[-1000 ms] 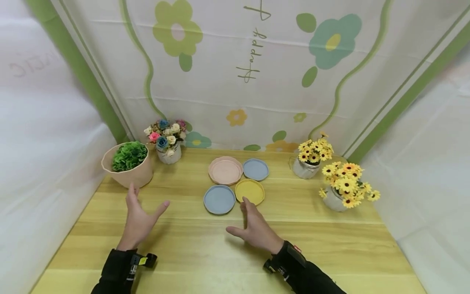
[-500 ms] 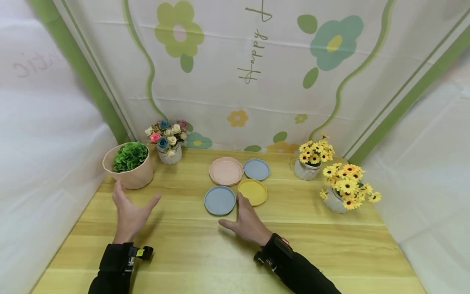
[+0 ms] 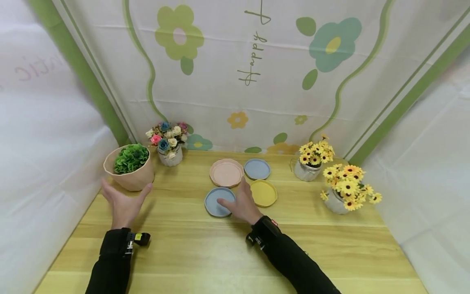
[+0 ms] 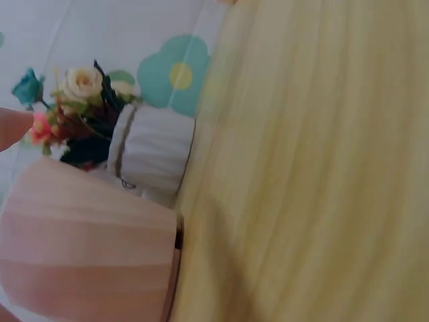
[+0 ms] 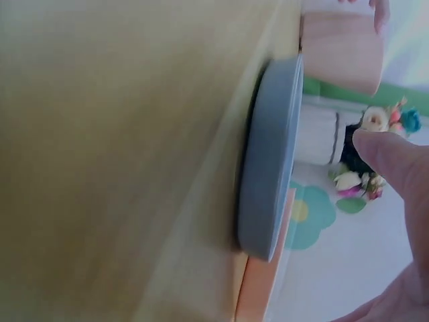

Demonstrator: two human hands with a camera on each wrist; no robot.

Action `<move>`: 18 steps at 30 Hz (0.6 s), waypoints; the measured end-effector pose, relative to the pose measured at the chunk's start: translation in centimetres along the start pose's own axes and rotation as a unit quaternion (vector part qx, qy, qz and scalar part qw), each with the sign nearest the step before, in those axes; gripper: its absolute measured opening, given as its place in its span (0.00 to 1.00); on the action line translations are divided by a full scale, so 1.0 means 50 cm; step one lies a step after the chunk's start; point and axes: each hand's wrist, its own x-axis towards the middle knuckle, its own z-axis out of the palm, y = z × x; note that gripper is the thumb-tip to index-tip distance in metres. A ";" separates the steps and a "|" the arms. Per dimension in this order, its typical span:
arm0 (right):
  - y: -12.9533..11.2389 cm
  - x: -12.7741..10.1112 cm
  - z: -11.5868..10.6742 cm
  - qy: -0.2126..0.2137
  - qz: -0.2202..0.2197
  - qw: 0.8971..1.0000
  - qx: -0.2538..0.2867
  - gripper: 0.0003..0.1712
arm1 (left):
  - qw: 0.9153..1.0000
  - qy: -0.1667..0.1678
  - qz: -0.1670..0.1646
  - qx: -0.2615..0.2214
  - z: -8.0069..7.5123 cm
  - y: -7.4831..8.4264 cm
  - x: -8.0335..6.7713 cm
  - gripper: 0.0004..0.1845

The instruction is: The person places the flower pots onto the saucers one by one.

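Note:
My left hand (image 3: 124,206) is spread at the near side of a pink flowerpot (image 3: 134,179) holding green foliage (image 3: 131,158). The fingers lie by the pot's left side and the thumb by its front right; contact cannot be told. My right hand (image 3: 244,204) reaches between a near blue saucer (image 3: 216,206) and a yellow saucer (image 3: 263,193), its thumb over the blue one. Its fingertips come up to the edge of a pink saucer (image 3: 225,173). In the right wrist view the thumb (image 5: 395,157) hovers apart from the blue saucer (image 5: 268,154).
Behind the yellow saucer lies a smaller blue saucer (image 3: 257,169). A pot of mixed roses (image 3: 169,139) stands at the back left. Two pots of yellow daisies (image 3: 308,169), (image 3: 337,201) stand at the right. White cloth walls (image 3: 422,175) enclose the wooden table (image 3: 205,261).
The yellow saucer has slid right, away from the near blue one, as my right hand moved forward and left between them. My left hand has moved forward and left to the pink flowerpot.

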 end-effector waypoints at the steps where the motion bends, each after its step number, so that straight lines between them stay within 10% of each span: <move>1: 0.000 0.009 0.000 0.004 0.003 1.000 -0.003 0.73 | 1.000 0.003 -0.005 0.000 0.000 -0.002 0.006 0.73; 11: -0.001 0.089 -0.001 0.001 0.033 0.998 -0.056 0.75 | 0.998 0.038 -0.032 -0.044 0.013 -0.008 0.072 0.76; 18: 0.008 0.144 0.009 0.022 0.028 0.993 -0.109 0.77 | 0.992 0.079 0.014 -0.099 0.028 -0.011 0.105 0.77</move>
